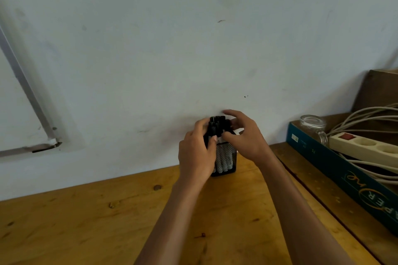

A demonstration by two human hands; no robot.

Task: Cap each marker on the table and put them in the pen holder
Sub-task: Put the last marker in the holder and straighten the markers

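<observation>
Your left hand point(197, 154) wraps the left side of the black mesh pen holder point(226, 160), thumb pressed on the markers point(217, 126), likely to steady it. The holder stands at the far edge of the wooden table point(86, 217), against the wall. Your right hand point(243, 135) curls around the black-capped bundle from the right, fingers loosely closed on the tops, seemingly settling them in. No loose markers show on the table.
</observation>
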